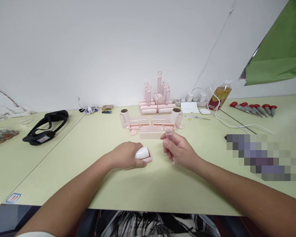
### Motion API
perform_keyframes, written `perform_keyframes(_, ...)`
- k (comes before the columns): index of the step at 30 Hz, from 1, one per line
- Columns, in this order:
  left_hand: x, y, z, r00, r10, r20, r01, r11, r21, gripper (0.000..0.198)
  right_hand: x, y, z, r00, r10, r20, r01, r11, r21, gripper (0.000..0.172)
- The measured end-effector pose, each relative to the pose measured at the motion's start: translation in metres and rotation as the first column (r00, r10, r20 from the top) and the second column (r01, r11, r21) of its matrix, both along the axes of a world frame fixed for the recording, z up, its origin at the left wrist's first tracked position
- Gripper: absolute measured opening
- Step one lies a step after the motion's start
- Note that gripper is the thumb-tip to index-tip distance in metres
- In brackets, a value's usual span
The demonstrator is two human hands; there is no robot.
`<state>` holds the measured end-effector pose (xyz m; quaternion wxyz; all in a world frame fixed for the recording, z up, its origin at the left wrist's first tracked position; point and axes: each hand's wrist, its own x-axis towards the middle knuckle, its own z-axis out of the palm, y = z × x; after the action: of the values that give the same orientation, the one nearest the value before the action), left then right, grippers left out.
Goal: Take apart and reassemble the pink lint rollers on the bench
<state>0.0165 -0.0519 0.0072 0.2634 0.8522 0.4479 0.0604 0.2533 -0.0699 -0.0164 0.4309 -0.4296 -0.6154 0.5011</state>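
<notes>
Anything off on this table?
No spill or damage visible. The drink bottle at back right looks tilted, possibly lens distortion; a pixelated patch nearer the front hides whatever lies there.

White sleeve [36, 234], black-and-white patterned garment [153, 226]

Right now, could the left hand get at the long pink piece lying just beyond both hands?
Probably yes, but the left hand is closed over the white roll, so it would likely have to let go first. Nothing appears to stand between it and the long pink piece.
</notes>
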Motion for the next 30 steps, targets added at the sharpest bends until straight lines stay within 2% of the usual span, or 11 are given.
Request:
perform_keyframes(3, -0.001, 0.008, -0.003, 0.966, 0.132, 0.221, -0.1, 0.984, -0.148, 0.038, -0.001, -0.004, -0.003, 0.992, 0.079, 0.096, -0.086, 0.994, 0.073, 0.037)
perform_keyframes(6, 0.001, 0.013, -0.003, 0.851, 0.276, 0.448, -0.169, 0.95, -0.263, 0.043, -0.001, -0.007, -0.003, 0.971, 0.116, 0.208, -0.151, 0.976, 0.157, 0.035)
perform_keyframes(10, 0.006, 0.013, -0.003, 0.672, 0.35, 0.653, -0.052, 0.901, -0.43, 0.041, 0.0, -0.008, 0.001, 0.914, 0.076, 0.399, -0.2, 0.939, 0.28, 0.028)
perform_keyframes(12, 0.009, 0.01, -0.004, 0.628, 0.368, 0.686, -0.014, 0.887, -0.462, 0.04, -0.001, -0.009, 0.003, 0.871, 0.038, 0.49, -0.221, 0.921, 0.321, 0.025)
perform_keyframes(17, 0.011, 0.007, -0.008, 0.612, 0.371, 0.698, 0.032, 0.871, -0.491, 0.04, -0.004, -0.011, 0.005, 0.817, 0.079, 0.572, -0.333, 0.874, 0.355, 0.026)
perform_keyframes(22, 0.011, 0.009, -0.01, 0.612, 0.368, 0.7, 0.008, 0.882, -0.471, 0.042, -0.004, -0.013, 0.004, 0.779, 0.168, 0.604, -0.428, 0.847, 0.315, 0.034)
perform_keyframes(30, 0.011, 0.007, -0.01, 0.646, 0.294, 0.705, 0.025, 0.914, -0.404, 0.041, -0.008, -0.014, 0.005, 0.748, 0.151, 0.646, -0.41, 0.871, 0.271, 0.038)
